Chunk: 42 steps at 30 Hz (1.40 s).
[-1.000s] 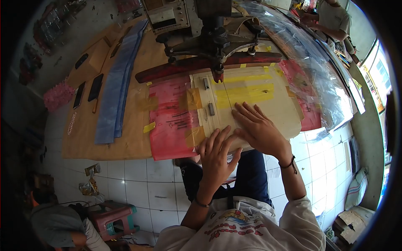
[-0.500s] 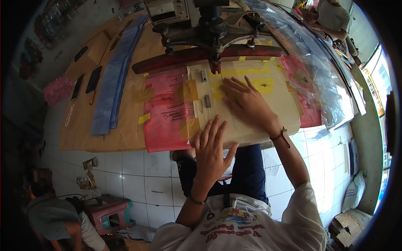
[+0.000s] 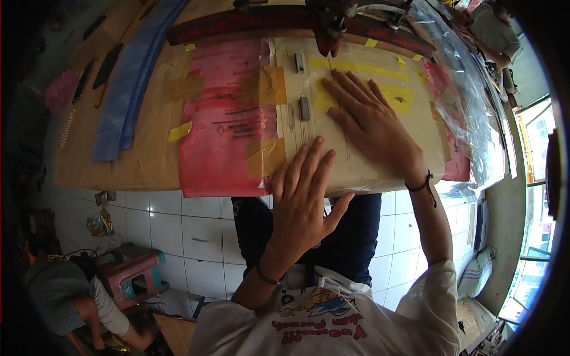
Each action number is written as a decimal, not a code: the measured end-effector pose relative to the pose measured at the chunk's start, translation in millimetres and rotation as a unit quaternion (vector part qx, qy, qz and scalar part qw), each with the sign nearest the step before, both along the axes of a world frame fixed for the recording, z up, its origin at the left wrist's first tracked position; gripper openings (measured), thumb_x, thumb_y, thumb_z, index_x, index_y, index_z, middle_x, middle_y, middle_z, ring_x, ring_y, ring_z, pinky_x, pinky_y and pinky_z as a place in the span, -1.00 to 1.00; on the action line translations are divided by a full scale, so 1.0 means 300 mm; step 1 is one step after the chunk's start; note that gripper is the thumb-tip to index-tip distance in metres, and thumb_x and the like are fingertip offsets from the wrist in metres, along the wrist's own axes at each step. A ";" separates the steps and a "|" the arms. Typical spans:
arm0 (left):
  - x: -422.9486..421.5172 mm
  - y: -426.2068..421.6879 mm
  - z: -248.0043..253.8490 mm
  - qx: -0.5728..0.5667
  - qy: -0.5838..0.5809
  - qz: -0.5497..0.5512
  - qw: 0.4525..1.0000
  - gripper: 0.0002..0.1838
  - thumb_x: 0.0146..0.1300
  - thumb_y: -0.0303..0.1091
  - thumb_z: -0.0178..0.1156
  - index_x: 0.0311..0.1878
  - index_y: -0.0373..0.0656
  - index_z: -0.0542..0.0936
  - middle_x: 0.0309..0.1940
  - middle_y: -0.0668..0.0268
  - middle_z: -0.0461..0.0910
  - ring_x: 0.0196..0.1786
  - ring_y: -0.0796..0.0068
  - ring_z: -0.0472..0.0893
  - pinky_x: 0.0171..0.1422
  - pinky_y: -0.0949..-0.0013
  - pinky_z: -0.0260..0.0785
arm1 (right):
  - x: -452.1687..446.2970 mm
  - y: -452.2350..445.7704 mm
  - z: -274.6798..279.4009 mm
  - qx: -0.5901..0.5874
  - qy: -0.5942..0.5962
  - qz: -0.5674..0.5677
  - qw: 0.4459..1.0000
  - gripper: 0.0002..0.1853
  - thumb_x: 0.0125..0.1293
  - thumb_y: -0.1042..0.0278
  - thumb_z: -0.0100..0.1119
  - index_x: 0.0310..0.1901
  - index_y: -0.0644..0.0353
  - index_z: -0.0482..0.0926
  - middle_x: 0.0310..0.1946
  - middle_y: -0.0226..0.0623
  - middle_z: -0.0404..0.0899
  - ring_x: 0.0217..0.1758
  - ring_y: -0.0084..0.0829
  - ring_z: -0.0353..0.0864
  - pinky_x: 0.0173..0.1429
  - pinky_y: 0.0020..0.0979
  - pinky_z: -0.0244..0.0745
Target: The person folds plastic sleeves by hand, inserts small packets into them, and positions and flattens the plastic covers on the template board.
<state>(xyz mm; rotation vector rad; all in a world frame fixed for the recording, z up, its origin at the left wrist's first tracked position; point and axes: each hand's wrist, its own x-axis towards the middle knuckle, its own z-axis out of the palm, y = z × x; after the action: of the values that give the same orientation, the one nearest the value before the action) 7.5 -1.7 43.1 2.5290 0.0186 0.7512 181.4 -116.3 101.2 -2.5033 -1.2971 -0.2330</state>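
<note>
Currently, left hand (image 3: 304, 199): our fingers lie apart over the near edge of the cream panel (image 3: 371, 175), at 7 o'clock from its middle; the thumb stands away, the palm hangs off the edge, and we grip nothing.
Right hand (image 3: 379, 127): ours is palm-down across the panel's middle, fingers slightly spread and pointing to 11 o'clock, their ends over the yellow tape (image 3: 396, 99); how hard it presses we cannot tell.
Cream panel: it lies on the table (image 3: 80, 169) straight ahead of us, with the red sheet (image 3: 202, 142) beside it at 9 o'clock.
Palm pressure: we judge it best spread through palm and fingers alike, light and even, so that the surface lies flat without creasing.
Near edge: steadying it with the left fingers seems wise, since a push from the right hand could skew the panel.
Dark blocks (image 3: 304, 108): two sit at 9 and 10 o'clock, near the right thumb's side; we should pass around them rather than knock them.
Brown tape (image 3: 266, 157): this piece is at 8 o'clock, just beside our left fingertips; we would avoid catching its edge.
Red bar (image 3: 267, 25): it spans 11 to 1 o'clock, its notched tip beyond the right fingertips; knuckles low and clear seem safest.
</note>
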 end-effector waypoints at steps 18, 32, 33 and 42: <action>-0.059 0.031 -0.027 -0.008 -0.012 -0.031 0.999 -0.38 0.36 -0.03 0.28 0.39 -0.14 0.49 0.48 0.13 0.38 0.52 0.07 0.32 0.60 -0.09 -0.06 | -0.007 0.013 0.014 0.043 -0.008 -0.013 0.999 -0.45 0.48 0.04 0.12 0.38 0.17 0.49 0.46 -0.02 0.37 0.59 -0.03 0.23 0.65 0.01 0.00; -0.088 0.002 -0.029 -0.018 -0.031 0.003 0.999 -0.38 0.30 -0.18 0.28 0.41 -0.16 0.48 0.48 0.17 0.39 0.53 -0.01 0.28 0.64 -0.20 -0.12 | -0.003 -0.038 0.009 0.148 0.032 -0.017 0.988 -0.54 0.38 0.11 0.28 0.26 0.06 0.63 0.37 0.00 0.49 0.53 -0.02 0.34 0.63 -0.01 0.10; -0.087 0.001 -0.027 -0.017 -0.031 0.004 0.999 -0.38 0.31 -0.18 0.28 0.41 -0.16 0.47 0.48 0.18 0.39 0.53 -0.01 0.29 0.64 -0.20 -0.13 | -0.008 -0.038 0.005 0.136 0.022 -0.019 0.990 -0.54 0.37 0.11 0.30 0.25 0.04 0.64 0.37 -0.01 0.49 0.53 -0.02 0.35 0.63 -0.01 0.10; -0.088 0.003 -0.021 0.001 -0.024 0.004 1.000 -0.38 0.36 -0.14 0.26 0.44 -0.15 0.45 0.50 0.18 0.37 0.54 0.03 0.28 0.63 -0.15 -0.05 | -0.005 -0.040 0.003 0.109 0.031 -0.031 0.993 -0.58 0.37 0.08 0.28 0.21 0.00 0.68 0.40 -0.06 0.46 0.55 -0.04 0.30 0.65 -0.01 0.06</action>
<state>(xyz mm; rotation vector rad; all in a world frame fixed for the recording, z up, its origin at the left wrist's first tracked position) -18.8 -0.9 36.7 2.5138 0.0120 0.8149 180.0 -128.2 102.1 -2.3474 -1.1067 -0.2914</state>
